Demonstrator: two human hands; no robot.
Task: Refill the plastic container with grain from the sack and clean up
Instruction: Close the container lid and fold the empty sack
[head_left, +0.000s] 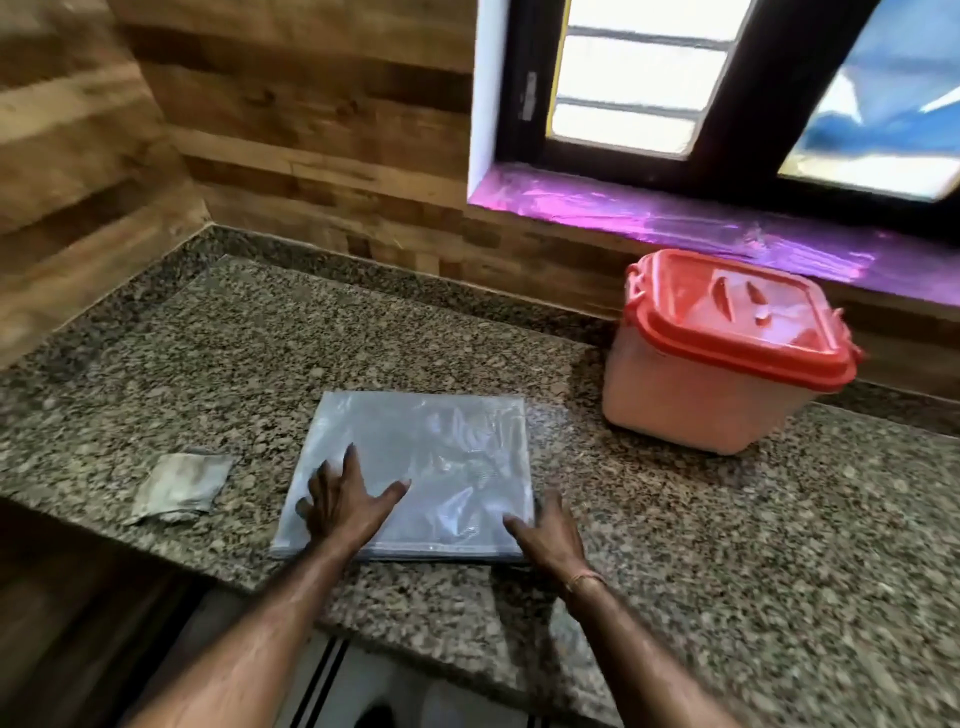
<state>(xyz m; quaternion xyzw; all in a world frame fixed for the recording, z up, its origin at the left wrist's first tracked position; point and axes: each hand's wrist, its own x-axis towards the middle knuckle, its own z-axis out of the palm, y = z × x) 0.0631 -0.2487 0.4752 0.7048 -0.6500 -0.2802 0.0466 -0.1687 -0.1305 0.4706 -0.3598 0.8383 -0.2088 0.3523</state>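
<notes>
- A person's left hand (345, 506) presses flat on the near left part of an emptied clear plastic sack (447, 447), with fingers straight and spread wide and the thumb angled out to the right.
- The right hand (550, 535) rests on the sack's near right corner. Its fingers are extended and apart rather than curled round the plastic, though motion blur softens the detail. A thin band (584, 579) circles that wrist.
- The sack lies flattened into a neat rectangle on the speckled granite counter (208, 364), close to the front edge and between the two hands.
- The plastic container (691, 395) stands upright to the right and behind the sack, apart from it, near the wall under the window (727, 104). Its red lid (675, 332) is seated on top of the pale body.
- A small crumpled grey scrap (182, 488) lies on the counter left of the sack, near but not touching it.
- Purple film covers the window sill (623, 208); wood-patterned panels (285, 104) line the walls behind the counter.
</notes>
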